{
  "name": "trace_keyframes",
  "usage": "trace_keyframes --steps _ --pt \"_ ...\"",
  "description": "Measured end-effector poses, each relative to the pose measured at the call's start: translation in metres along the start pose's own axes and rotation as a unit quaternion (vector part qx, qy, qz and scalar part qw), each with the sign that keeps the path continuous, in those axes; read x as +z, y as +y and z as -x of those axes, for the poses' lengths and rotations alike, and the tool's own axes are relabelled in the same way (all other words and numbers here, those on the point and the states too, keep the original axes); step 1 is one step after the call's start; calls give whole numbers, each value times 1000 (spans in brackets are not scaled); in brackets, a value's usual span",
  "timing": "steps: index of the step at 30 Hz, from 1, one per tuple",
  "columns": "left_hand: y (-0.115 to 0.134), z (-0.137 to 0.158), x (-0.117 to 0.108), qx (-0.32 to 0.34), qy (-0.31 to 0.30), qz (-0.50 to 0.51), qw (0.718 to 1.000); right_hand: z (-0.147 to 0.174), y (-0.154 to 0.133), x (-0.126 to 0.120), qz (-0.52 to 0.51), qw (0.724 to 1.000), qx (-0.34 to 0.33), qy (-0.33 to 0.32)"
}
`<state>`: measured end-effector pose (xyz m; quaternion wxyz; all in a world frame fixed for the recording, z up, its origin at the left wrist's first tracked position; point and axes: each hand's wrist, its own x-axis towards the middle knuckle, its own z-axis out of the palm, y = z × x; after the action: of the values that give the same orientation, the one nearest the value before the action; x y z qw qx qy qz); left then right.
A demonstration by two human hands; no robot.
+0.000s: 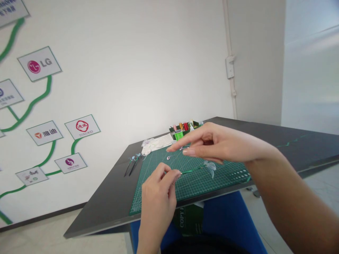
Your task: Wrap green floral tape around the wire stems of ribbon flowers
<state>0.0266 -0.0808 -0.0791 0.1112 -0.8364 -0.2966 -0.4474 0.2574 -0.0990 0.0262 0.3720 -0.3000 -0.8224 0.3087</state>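
Observation:
My left hand (158,195) pinches the end of a thin green-wrapped stem (192,170) between thumb and fingertips. At the stem's far end is a pale, translucent flower (210,167), held above the green cutting mat (150,173). Over the stem hovers my right hand (222,144), its index finger and thumb stretched out with a gap between them and the other fingers curled. I see nothing held in it. A small pale teardrop-shaped piece (168,157) lies on the mat just beyond the hands.
A bright green spool (179,134) stands by a dark box (173,129) with coloured thread spools. White pieces (153,145) lie on a sheet at the back left. Two thin dark sticks with blue flowers (134,162) rest on the dark table (106,208), left of the mat.

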Motion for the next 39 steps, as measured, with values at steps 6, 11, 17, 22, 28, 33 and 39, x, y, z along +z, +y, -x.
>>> trace_keyframes --steps 6,11,17,22,28,33,39 --pt "3 -1 -1 5 4 27 1000 -36 16 -37 4 999 -2 -45" --pt "4 -2 -3 3 12 48 999 -56 60 -42 -11 996 51 -70" --pt "2 -4 -5 -32 49 84 995 -49 117 -14 -60 983 96 -144" --pt "-8 -6 -3 -114 121 108 980 -20 134 18 -87 969 99 -210" --pt "-21 -9 2 -159 145 129 968 11 107 17 -133 952 84 -263" --pt "-18 -11 4 -148 120 131 973 16 57 -9 -81 953 50 -288" --pt "-10 -9 4 -93 66 116 987 -8 11 -33 -59 963 36 -261"
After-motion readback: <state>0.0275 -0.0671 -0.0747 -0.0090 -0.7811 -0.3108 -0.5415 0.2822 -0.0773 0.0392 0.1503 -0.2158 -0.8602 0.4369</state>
